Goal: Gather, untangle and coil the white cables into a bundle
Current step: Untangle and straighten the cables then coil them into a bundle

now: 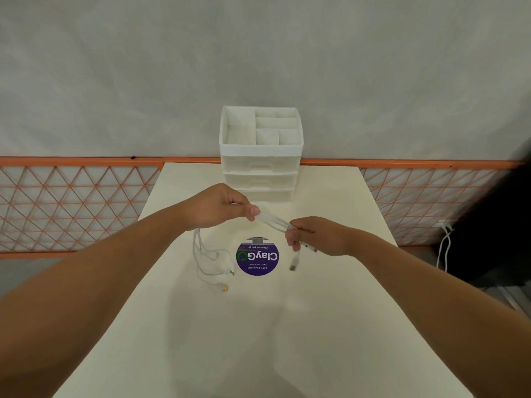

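Several white cables [273, 221] run taut between my two hands above the cream table [258, 326]. My left hand [221, 206] pinches them at thumb and forefinger; loose ends hang below it and trail on the table, one ending in a gold plug [224, 288]. My right hand [316, 235] grips the other end of the strands, with a USB plug [293, 265] dangling under its fingers.
A white plastic drawer unit [260, 168] with an open divided top tray stands at the table's far edge. A round purple sticker [257, 256] lies flat between my hands. An orange lattice fence [71, 208] runs behind. Another white cord [444, 248] hangs at the right.
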Motion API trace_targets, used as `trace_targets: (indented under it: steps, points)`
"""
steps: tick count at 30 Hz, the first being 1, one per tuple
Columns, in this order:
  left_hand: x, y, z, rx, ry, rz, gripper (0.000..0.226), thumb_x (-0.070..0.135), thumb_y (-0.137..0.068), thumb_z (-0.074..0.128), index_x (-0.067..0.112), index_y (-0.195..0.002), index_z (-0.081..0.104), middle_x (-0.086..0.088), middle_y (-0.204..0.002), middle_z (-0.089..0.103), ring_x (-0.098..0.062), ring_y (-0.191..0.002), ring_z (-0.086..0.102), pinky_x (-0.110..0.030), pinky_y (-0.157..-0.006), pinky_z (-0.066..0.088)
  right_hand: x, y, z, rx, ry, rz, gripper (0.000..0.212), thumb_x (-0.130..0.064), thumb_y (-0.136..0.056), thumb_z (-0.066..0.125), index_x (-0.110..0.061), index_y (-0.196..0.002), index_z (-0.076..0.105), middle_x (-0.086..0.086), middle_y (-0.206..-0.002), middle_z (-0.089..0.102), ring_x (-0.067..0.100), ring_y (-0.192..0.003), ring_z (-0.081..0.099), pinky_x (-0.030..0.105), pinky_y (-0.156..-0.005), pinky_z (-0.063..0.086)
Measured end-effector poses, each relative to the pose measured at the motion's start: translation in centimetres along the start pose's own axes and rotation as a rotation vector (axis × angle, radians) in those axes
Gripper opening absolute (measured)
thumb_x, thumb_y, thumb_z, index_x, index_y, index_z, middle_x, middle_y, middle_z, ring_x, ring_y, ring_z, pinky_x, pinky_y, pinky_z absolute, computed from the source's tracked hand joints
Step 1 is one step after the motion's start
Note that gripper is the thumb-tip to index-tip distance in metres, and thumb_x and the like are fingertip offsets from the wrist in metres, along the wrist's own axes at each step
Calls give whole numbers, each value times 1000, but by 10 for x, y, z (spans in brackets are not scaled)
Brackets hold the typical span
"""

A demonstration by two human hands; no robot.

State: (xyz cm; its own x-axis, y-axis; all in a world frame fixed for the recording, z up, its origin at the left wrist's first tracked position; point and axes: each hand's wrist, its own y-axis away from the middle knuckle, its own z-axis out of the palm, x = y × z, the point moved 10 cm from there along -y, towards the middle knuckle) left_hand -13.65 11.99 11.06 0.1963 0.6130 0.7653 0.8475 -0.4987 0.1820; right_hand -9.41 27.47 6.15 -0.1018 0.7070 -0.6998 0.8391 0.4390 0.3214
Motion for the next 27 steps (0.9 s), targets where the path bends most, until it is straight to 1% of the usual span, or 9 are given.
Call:
trace_targets:
  steps: [2,5,7,10,13,16,21,25,27]
  points:
    - [-5,0,-1,-5,-21,-7,24,46,-85,65,26,-84,78,-8,-100,72,-27,-103,60,-28,-87,44,1,1,-5,36,-50,-9,26,-24,-100,43,-14,-88,62,-5,-70,54,7,-59,48,22,-55,40]
    - [-6,-1,0,-18,-43,-13,26,47,-85,64,25,-84,78,-11,-100,70,-30,-100,58,-25,-80,40,4,-3,-19,193,117,-6,29,-36,-99,40,-25,-82,60,-2,-73,53,20,-65,50,41,-61,48]
    - [-3,-2,0,-18,-40,-19,25,46,-85,64,25,-83,78,-6,-92,71,-23,-85,57,-22,-76,40,2,-4,-20,211,141,-4,33,-37,-100,39,-19,-81,58,-4,-71,51,14,-62,47,31,-59,42]
    - [1,-2,-2,-25,-30,-27,26,43,-87,64,21,-84,78,16,-68,65,1,-63,51,-8,-62,36,0,-2,-16,163,4,-16,34,-32,-100,43,-11,-80,61,-11,-68,55,2,-60,47,17,-60,36]
    - [0,-3,-8,-16,-15,-33,24,42,-86,65,23,-84,78,22,-88,71,10,-82,59,-6,-71,39,3,0,-13,114,-222,-9,30,-31,-98,49,-11,-80,62,-10,-61,58,8,-58,51,21,-56,40]
    - [-3,-3,-9,-32,-3,-46,23,44,-86,65,25,-83,78,22,-98,71,12,-100,58,-9,-81,38,4,0,-20,191,-283,-10,40,-40,-98,44,-10,-74,54,-2,-58,41,11,-52,36,23,-51,33]
    - [3,-3,-4,-44,9,-29,25,44,-86,64,24,-82,78,21,-95,72,8,-97,59,-11,-79,37,3,2,-28,301,-115,0,51,-50,-98,32,-12,-64,41,-1,-61,39,11,-55,34,24,-60,30]
    - [6,-5,4,-70,-16,-36,25,46,-87,64,26,-81,78,22,-83,70,0,-92,59,-16,-80,39,7,6,-33,366,218,70,59,-56,-96,22,-10,-65,40,4,-58,41,17,-54,36,30,-57,32]
    - [6,-6,7,-81,-17,-39,25,46,-86,64,27,-81,78,22,-82,70,-2,-92,59,-16,-81,39,9,6,-37,412,282,80,60,-56,-96,18,-10,-63,40,4,-57,41,17,-53,37,30,-55,33]
